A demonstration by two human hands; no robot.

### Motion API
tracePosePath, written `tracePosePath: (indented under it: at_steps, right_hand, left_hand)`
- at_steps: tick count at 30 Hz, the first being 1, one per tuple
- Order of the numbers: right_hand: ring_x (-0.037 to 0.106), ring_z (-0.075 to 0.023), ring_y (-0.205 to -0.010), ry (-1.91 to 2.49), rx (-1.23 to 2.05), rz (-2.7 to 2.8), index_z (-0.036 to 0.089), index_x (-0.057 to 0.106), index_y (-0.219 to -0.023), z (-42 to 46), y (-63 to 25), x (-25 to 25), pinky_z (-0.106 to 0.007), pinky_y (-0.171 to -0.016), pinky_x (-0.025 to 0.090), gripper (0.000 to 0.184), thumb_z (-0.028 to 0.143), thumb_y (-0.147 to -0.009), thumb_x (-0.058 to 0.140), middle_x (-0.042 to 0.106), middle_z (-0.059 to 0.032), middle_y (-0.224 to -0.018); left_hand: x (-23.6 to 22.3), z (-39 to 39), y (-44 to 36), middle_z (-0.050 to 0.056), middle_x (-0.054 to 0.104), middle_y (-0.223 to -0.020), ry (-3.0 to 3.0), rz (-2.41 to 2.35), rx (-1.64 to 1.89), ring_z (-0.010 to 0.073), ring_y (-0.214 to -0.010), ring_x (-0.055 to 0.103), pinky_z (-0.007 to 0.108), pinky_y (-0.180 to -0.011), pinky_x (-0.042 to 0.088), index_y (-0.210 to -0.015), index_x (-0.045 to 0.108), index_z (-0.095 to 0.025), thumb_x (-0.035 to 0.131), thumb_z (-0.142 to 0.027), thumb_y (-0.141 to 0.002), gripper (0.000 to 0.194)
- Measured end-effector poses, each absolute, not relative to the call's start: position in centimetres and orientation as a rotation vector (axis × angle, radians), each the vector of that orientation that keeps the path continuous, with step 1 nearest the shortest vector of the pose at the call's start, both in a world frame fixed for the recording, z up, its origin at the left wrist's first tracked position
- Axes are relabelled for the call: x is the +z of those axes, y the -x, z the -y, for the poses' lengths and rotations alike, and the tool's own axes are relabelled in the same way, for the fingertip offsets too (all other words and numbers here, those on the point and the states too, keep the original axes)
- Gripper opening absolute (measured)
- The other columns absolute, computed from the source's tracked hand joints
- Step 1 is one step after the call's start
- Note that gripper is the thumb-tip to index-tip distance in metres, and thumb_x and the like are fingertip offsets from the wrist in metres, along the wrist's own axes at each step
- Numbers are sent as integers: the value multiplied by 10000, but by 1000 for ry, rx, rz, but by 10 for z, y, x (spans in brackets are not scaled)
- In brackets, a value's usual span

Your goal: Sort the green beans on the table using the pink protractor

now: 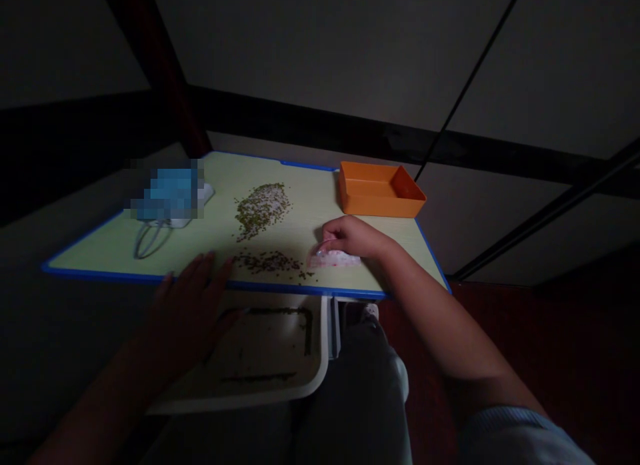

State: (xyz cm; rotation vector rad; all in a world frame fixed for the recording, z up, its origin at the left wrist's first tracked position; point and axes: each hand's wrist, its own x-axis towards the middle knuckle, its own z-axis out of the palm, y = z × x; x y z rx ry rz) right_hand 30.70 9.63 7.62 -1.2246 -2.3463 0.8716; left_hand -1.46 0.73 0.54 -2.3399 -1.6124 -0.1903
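Note:
My left hand point(193, 298) rests at the front edge of the light yellow-green table point(310, 191), fingers spread and holding nothing. Its fingertips lie just left of a row of dark, seed-like grains point(270, 260). My right hand point(346, 236) is closed, its fingers pinching a flat pink-and-white piece point(340, 259) that looks like thin plastic or cloth. This piece lies on the table at the right end of the dark row. Behind the row is a larger pile of greenish and pale grains point(263, 210).
An orange open box point(377, 201) stands at the back right corner. On the left are a blurred blue item point(173, 191) and a looped cord point(145, 243). Below the front edge is a white tray point(320, 371) with dark grains along its inside.

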Motion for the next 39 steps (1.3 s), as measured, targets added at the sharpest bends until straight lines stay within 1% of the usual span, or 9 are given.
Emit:
tracePosePath:
  at_steps: [5,7,11,15,19,26,28,34,39]
  right_hand:
    - [350,-62,-527,1157,1200,2259,165,492,-610,-97,-323,78,-238,-554,245,419,476,-751,734,430,81,-538]
    - [365,-63,-525,1130,1259,2278,164,505,-613,-95,-323,80,-238,-550,254,425,505,-729,731,447,75,-542]
    - [379,-64,-532,1117,1218,2343,165,510,-611,-88,-315,85,-238,-559,264,367,445,-741,709,453,74,-542]
    - [373,-60,-515,1182,1133,2363,167,509,-601,-82,-308,87,-239,-554,259,309,366,-770,675,447,78,-523]
    - [363,-57,-499,1276,1054,2367,165,503,-576,-81,-308,89,-243,-543,245,307,326,-773,676,436,82,-491]
    - [341,-60,-504,1338,976,2326,170,490,-560,-89,-323,88,-253,-539,223,364,386,-768,697,413,79,-491]
    - [352,-63,-509,1321,987,2316,169,499,-567,-90,-325,87,-252,-538,230,367,395,-782,692,435,71,-505]
    - [344,-60,-507,1356,927,2266,164,501,-594,-91,-319,81,-249,-529,235,341,339,-825,681,447,68,-512]
    - [382,-65,-528,1187,1123,2263,165,510,-614,-92,-321,80,-237,-540,265,406,482,-780,700,482,61,-548]
  left_hand:
    - [6,-7,13,282,372,-1535,2337,1616,-197,400,-1434,368,636,-1105,348,-1424,380,-101,387,-481,-854,685]
    - [7,-6,11,278,376,-1534,2333,1624,-196,401,-1432,369,637,-1109,342,-1422,380,-101,389,-483,-856,683]
    - [7,-7,9,278,383,-1530,2327,1652,-199,404,-1426,377,646,-1105,342,-1418,384,-96,390,-478,-857,678]
    - [5,-8,10,279,368,-1539,2319,1659,-201,389,-1438,362,640,-1112,339,-1440,342,-101,398,-484,-863,694]
    - [5,-8,10,272,333,-1560,2324,1667,-181,383,-1461,322,643,-1115,334,-1466,288,-109,377,-478,-879,698]
    - [8,-8,9,269,369,-1541,2329,1658,-163,389,-1442,357,632,-1114,346,-1462,305,-112,390,-474,-877,693]
    - [7,-8,9,268,363,-1546,2325,1662,-180,381,-1448,350,627,-1121,342,-1461,309,-114,400,-476,-869,700]
    - [7,-5,7,263,354,-1553,2325,1653,-223,377,-1452,342,634,-1124,329,-1446,333,-113,372,-479,-875,679]
    - [7,-7,8,279,371,-1534,2352,1667,-230,401,-1444,348,656,-1110,328,-1440,349,-102,366,-497,-869,695]
